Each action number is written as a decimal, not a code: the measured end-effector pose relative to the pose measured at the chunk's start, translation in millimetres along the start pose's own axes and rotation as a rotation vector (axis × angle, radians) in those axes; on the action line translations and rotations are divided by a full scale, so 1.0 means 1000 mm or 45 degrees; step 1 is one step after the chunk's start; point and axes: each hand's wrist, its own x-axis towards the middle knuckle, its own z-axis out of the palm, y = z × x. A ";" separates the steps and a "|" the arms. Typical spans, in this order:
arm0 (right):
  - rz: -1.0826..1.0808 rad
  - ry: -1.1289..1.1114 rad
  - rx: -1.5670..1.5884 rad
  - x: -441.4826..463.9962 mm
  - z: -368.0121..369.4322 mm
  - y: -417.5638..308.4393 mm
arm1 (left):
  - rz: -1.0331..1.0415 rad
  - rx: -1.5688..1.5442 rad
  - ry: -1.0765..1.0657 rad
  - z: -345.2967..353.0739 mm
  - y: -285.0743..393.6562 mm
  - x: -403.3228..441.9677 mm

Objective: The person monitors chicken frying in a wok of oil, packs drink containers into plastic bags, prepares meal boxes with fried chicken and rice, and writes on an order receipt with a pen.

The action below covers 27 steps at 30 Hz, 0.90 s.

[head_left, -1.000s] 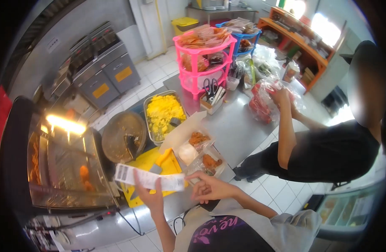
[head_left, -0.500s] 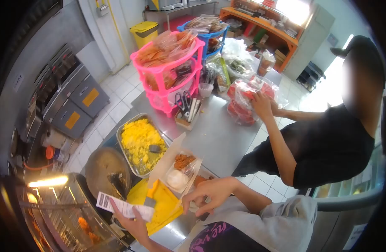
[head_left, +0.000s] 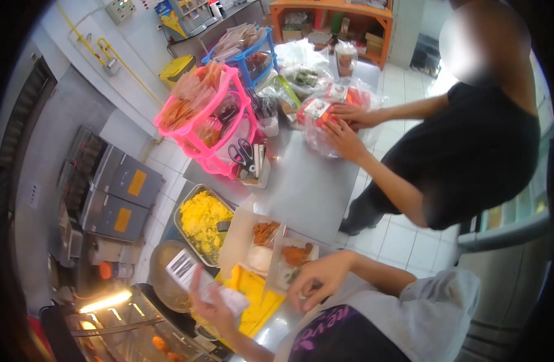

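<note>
My left hand (head_left: 213,311) grips a printed paper slip (head_left: 195,271) with bar-like black marks, thumb on its face. Loosely bent, with the fingers somewhat apart, my right hand (head_left: 322,279) is at the near edge of a paper meal box (head_left: 276,265) with browned food in it; nothing shows in its grasp. Beside that stands another open meal box (head_left: 236,238), holding rice (head_left: 259,258) and brown meat pieces (head_left: 266,233). A yellow board (head_left: 259,314) lies between my hands. A metal tray (head_left: 212,258) of yellow, egg-like food is behind the slip.
Across the steel table (head_left: 307,181), a co-worker in black (head_left: 458,157) has both hands on a plastic bag of red packs (head_left: 343,102). A pink rack (head_left: 229,120) and a box of scissors and markers (head_left: 253,172) stand behind the tray. A lit food warmer (head_left: 132,332) is at lower left.
The view has shifted, and the second meal box shows more fully. My right hand's fingers are more curled. The slip stays in my left hand. The co-worker's hands have shifted on the bag.
</note>
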 end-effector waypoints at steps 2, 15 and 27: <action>0.049 0.067 0.051 -0.023 0.020 0.002 | 0.148 0.009 -0.273 0.015 0.011 0.002; 0.678 0.621 -0.088 -0.332 0.141 -0.011 | 0.022 0.537 -1.886 0.277 0.014 -0.176; 0.464 1.463 -0.198 -0.643 0.024 -0.005 | -0.790 1.234 -1.707 0.251 -0.241 -0.425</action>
